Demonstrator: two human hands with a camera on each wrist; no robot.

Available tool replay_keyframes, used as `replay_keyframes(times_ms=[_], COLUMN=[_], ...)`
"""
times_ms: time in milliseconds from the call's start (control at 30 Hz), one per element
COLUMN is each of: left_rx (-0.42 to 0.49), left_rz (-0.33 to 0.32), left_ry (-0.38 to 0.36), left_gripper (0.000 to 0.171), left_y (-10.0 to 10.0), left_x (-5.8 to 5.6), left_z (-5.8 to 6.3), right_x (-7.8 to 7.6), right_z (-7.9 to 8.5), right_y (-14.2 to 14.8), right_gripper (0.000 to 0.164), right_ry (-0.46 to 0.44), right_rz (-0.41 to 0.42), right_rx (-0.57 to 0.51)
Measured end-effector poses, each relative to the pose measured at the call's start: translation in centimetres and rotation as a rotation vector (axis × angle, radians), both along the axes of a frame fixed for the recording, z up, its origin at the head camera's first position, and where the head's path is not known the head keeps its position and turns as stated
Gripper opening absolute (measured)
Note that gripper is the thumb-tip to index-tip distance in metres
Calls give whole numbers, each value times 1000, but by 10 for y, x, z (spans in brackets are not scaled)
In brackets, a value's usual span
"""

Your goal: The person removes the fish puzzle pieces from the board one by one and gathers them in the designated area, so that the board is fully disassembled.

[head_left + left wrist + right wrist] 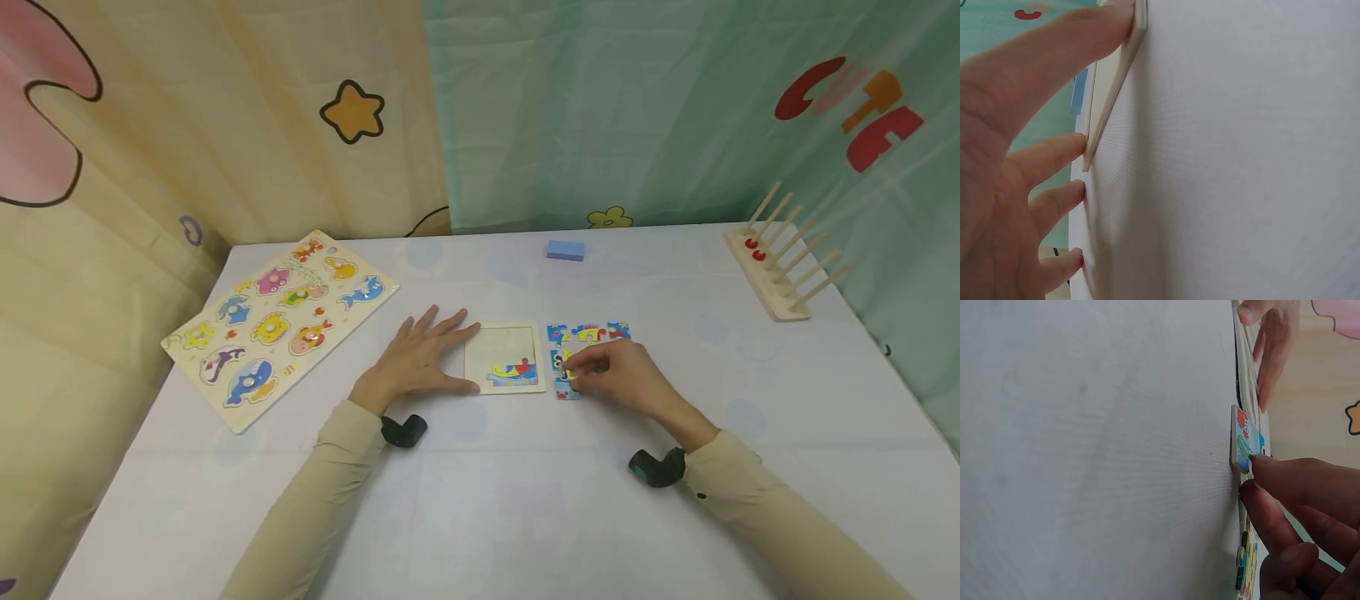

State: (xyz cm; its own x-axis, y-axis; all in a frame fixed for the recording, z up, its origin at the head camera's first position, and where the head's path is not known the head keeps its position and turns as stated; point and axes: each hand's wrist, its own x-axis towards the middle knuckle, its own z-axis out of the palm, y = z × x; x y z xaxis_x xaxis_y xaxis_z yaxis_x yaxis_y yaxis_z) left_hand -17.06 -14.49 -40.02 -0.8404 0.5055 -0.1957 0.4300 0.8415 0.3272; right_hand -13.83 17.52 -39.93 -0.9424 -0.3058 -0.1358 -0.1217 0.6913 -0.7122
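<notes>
A square wooden puzzle tray (502, 358) lies mid-table with a few joined pieces (513, 375) in its lower right corner. My left hand (422, 354) is spread at its left side, thumb and index finger touching the rim. Just right of the tray lies a group of colourful jigsaw pieces (591, 332). Over their left part, my right hand (618, 375) curls its fingers, pinching a small jigsaw piece (567, 373) between thumb and index finger, partly hidden. In the right wrist view, a piece with a red crab (1243, 431) sits beside those fingertips.
At left lies a large board of sea-animal shapes (281, 321). A blue block (566, 250) rests near the back edge. A wooden peg stand (772, 279) with red beads is at the back right. Curtains (600, 125) hang behind the table (480, 500).
</notes>
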Motion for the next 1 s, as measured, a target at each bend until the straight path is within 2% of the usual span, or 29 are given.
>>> replay_keyframes(times_ms=[500, 1000], left_rx=[2, 5], left_rz=[-3, 4], left_ry=[2, -7], left_gripper=[96, 96], left_y=[1, 0], left_x=[-1, 0], left_z=[0, 1], right_x=[-1, -1], right_z=[-2, -3], right_y=[-3, -3], right_gripper=[17, 14], right_ry=[72, 54], right_rz=[6, 12], right_rx=[24, 24])
